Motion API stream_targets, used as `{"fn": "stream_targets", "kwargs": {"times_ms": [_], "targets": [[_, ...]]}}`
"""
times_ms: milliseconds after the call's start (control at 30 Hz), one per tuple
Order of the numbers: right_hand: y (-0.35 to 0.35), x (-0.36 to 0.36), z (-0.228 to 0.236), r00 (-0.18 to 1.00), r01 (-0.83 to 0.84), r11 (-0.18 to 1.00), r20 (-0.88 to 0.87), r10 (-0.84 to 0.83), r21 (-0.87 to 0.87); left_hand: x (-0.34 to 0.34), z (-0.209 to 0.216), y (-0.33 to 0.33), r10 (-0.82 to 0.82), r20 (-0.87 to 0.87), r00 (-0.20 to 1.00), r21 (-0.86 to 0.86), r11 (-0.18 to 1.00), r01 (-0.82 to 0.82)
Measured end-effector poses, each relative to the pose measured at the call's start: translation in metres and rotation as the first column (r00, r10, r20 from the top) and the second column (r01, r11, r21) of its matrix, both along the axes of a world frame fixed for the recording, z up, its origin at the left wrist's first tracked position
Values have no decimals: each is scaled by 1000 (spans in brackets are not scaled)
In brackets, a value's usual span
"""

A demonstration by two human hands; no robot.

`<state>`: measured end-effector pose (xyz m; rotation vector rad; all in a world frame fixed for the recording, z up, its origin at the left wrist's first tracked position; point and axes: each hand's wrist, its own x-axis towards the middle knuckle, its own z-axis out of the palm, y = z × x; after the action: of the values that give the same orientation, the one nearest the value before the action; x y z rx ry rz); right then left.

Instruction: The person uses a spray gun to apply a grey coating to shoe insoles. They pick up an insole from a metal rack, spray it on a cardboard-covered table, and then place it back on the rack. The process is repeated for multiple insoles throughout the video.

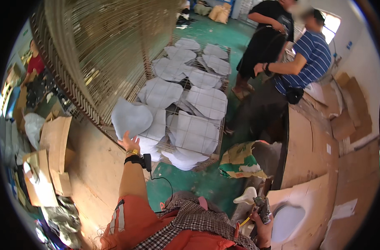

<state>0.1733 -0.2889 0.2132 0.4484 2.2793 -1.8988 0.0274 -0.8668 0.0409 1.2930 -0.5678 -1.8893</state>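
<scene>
Low at the frame's edge, the right hand (263, 227) grips a dark tool (263, 208) beside cardboard (311, 200). Ahead, the left hand (128, 143), fingers spread, lays a grey sheet (130, 117) on the wire rack (220, 137) among others, seemingly spread flat to dry.

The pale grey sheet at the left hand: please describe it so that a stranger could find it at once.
Find the wire rack on the green floor, covered with pale grey sheets. At its near left corner, the left hand touches one grey sheet. Unlike its neighbours, which lie flat under the wire grid, this one stands lifted and bare.
</scene>
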Motion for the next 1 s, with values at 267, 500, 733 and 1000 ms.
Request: {"fn": "stream_targets", "kwargs": {"times_ms": [267, 500, 733, 1000], "targets": [[23, 29, -4, 992, 129, 991, 8, -129, -41, -4, -16, -10, 93, 542, 835, -289, 954, 81], [63, 14, -29, 970, -44, 997, 237, 58, -65, 18, -14, 46, 65, 241, 968, -206, 978, -14], [18, -42, -7, 971, -232, 972, 55, 234, -42, 146, 31, 31, 200, 173, 964, -10, 979, -202], [10, -33, -8, 949, -314, 944, -30, 312, -105, 132, -31, 46, -21, 165, 986, 80, 997, 8]]}}
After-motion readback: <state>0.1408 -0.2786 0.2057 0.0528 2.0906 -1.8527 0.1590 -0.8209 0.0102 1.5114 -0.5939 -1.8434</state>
